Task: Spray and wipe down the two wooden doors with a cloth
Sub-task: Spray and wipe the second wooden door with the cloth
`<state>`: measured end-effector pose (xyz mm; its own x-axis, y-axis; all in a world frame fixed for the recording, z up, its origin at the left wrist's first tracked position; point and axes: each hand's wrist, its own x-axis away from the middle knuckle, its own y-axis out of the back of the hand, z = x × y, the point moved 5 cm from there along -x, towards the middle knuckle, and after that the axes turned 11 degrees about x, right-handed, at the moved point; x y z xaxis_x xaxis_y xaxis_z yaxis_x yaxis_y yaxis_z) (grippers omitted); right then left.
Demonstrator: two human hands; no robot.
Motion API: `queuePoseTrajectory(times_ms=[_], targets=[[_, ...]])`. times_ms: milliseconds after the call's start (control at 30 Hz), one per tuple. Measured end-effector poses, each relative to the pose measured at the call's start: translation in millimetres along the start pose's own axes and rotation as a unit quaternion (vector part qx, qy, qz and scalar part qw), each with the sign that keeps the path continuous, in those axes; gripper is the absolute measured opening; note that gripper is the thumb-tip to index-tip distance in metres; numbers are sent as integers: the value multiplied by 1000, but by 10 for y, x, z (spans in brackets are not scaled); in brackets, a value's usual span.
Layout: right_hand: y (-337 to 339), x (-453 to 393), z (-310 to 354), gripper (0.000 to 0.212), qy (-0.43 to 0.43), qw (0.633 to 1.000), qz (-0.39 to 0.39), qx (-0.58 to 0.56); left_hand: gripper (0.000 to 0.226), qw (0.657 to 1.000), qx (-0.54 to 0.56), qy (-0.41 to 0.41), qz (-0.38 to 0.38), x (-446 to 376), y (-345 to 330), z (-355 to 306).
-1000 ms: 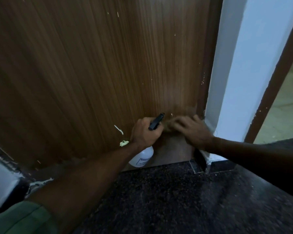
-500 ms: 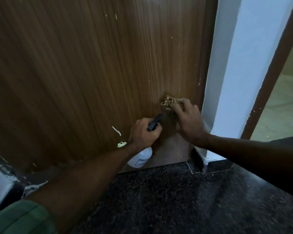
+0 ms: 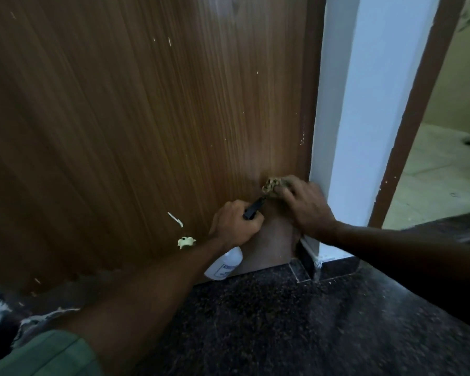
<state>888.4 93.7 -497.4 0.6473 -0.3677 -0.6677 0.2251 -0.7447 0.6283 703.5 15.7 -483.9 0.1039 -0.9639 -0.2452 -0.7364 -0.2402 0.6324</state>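
Green sleeve (image 3: 36,356) at 7 o'clock of the view, bare forearm running up toward centre.

Wooden door (image 3: 125,126) across the left and centre, grain vertical. Pale paint marks low on its face: a thin streak (image 3: 175,219) and, just below it, a splat-shaped blob (image 3: 185,241). Chipped lower edge at 8 o'clock.

Left hand (image 3: 235,226) near centre, at about 6 o'clock of the door face. Grip closed: fingers curled round the head of the spray bottle (image 3: 224,264). White bottle body hanging below the wrist, tilted, base near the floor. Black nozzle (image 3: 253,208) projecting from the fist toward 1 o'clock, tip just beside the cloth.

Cloth (image 3: 272,185) bunched, tan and mottled, pressed against the door near its right edge, at 1 o'clock from the left hand.

Right hand (image 3: 305,204) over the cloth, at 3 o'clock from the left hand. Grip closed on the cloth: fingers bent round it, fingertips blurred, most of the cloth hidden beneath them.

Dark brown door frame (image 3: 308,90) immediately right of the door. White wall pillar (image 3: 369,104) next, then a second brown frame strip (image 3: 423,99). Pale tiled floor (image 3: 432,169) beyond, at 3 o'clock.

Dark speckled granite floor (image 3: 269,327) across the bottom, from 5 to 6 o'clock.
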Motion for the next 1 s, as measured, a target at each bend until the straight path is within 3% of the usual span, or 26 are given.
queuePoseTrajectory(times_ms=[100,133,200,300,367,467,567,700,833,900,1000], targets=[[-238,338,264,28,235,965,84,81,44,1000,-18,9,10,26,-150,-6],[-271,379,265,27,264,956,94,88,44,999,-29,14,18,53,-205,5],[-255,321,206,36,204,974,83,48,44,997,-53,27,43,140,-335,68],[-189,229,119,46,26,996,66,-50,39,993,-80,48,74,317,-513,181],[-180,229,155,46,-9,996,38,-76,40,990,-98,70,79,402,-569,285],[-256,286,211,45,-6,996,40,-80,40,987,-110,96,70,449,-578,461],[-421,435,283,51,42,993,89,-68,37,988,-108,81,71,451,-619,577],[-673,733,511,43,176,973,146,-20,36,992,-88,67,55,435,-618,694],[-930,971,700,36,322,927,189,38,34,992,-78,93,18,390,-596,796],[-904,915,643,42,290,942,165,42,40,993,-62,104,15,349,-633,884],[-688,766,438,54,121,981,149,-15,53,994,-49,89,31,336,-692,961]])
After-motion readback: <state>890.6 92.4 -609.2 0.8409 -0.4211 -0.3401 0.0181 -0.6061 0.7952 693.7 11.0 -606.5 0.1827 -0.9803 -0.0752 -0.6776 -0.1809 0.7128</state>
